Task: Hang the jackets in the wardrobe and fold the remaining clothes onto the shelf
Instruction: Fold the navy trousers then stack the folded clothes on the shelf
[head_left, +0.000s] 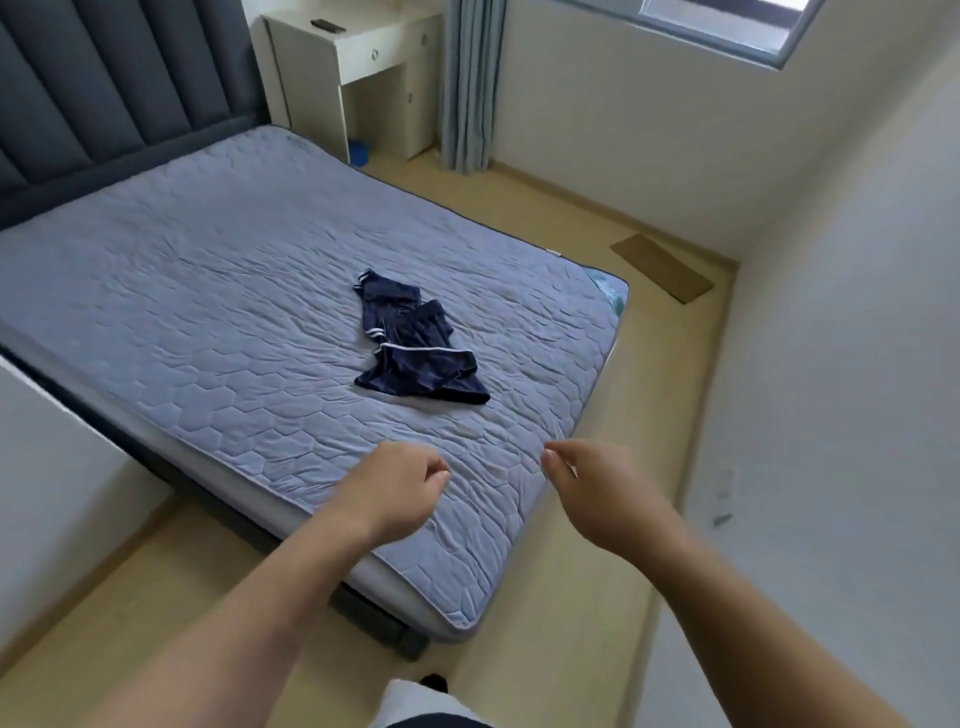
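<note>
Clothes (418, 345), navy with white trim, lie crumpled in the centre of the frame on the bed (208, 291), well apart from both hands. The left hand (400, 486) hovers over the bed's near corner at lower centre, fingers curled in and holding nothing. The right hand (597, 493), just right of it, is likewise curled and empty. A white desk (363, 57) and curtain (470, 83) stand at upper centre.

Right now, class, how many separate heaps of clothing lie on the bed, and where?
1: a navy heap with white trim, crumpled near the middle of the quilted bed. It may hold more than one garment; the folds hide that.
</note>
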